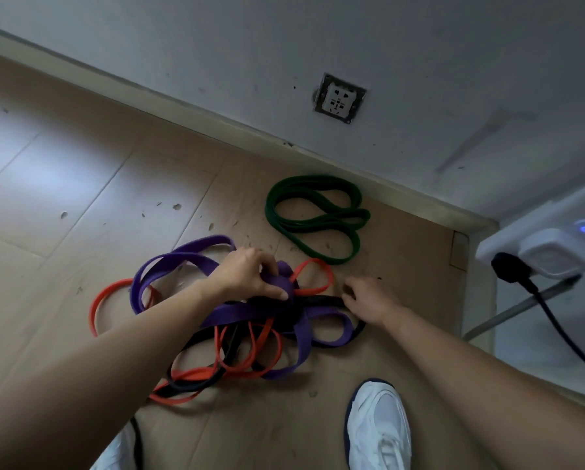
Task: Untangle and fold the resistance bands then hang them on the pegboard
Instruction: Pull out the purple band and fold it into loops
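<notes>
Apparently as an anchor, the left hand [250, 278] is gripping the purple band [179, 262]; the right hand [369, 301] is pinching the black band [321, 300] loose.

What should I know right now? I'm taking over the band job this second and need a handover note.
Left hand grips the purple band where the bands cross. Right hand pinches the black band beside it.
Purple, black and the orange band lie tangled together on the floor. The green band lies apart by the wall, in doubled loops.
Done: green is free of the others.
Left: untangle the other three, fold them, hang all four. No pegboard in view.
</notes>
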Demonstrator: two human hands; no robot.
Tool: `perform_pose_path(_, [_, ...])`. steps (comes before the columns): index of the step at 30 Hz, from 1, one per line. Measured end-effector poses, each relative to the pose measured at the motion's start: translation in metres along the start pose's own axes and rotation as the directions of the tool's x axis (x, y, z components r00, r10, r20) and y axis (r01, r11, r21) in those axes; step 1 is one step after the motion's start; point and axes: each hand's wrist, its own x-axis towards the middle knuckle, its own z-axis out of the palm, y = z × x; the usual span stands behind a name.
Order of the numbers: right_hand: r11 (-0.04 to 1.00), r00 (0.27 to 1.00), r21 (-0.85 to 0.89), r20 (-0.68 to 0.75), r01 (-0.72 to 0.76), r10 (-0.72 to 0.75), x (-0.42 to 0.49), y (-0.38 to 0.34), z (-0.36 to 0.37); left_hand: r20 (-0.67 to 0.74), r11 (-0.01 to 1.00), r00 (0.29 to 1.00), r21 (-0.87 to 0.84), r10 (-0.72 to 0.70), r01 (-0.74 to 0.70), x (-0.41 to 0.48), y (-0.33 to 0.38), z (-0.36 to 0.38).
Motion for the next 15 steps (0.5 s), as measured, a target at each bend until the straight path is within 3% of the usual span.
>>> perform_pose_path(2, [1.000,0.999,-0.020,0.033,0.003,-0.002,-0.015,0.001,0.003,0.040,0.987,0.998,-0.156,-0.042,0.047,-0.019,0.001,0.004])
perform_pose_path(6, [0.998,0.984,0.052,0.177,-0.037,0.027,-0.032,-0.001,0.002,0.201,0.967,0.980,-0.245,-0.014,0.064,-0.055,0.008,0.005])
perform_pose_path(9, [0.983,1.000,0.186,0.016,-0.002,-0.001,-0.035,-0.015,-0.011,0.272,0.960,0.962,-0.271,0.008,0.069,-0.076,0.021,-0.011])
perform_pose_path(12, [0.913,0.973,0.343,-0.143,0.220,-0.181,-0.042,-0.046,-0.029,0.304,0.973,0.952,-0.228,0.032,0.040,-0.094,0.037,-0.033])
perform_pose_path(14, [0.881,0.921,0.274,-0.059,0.386,-0.386,-0.047,-0.075,-0.041,0.326,0.980,0.945,-0.197,0.025,0.042,-0.109,0.046,-0.047])
perform_pose_path(15, [0.879,0.890,0.209,0.074,0.428,-0.450,-0.054,-0.090,-0.047,0.347,0.980,0.938,-0.190,0.018,0.052,-0.118,0.050,-0.054])
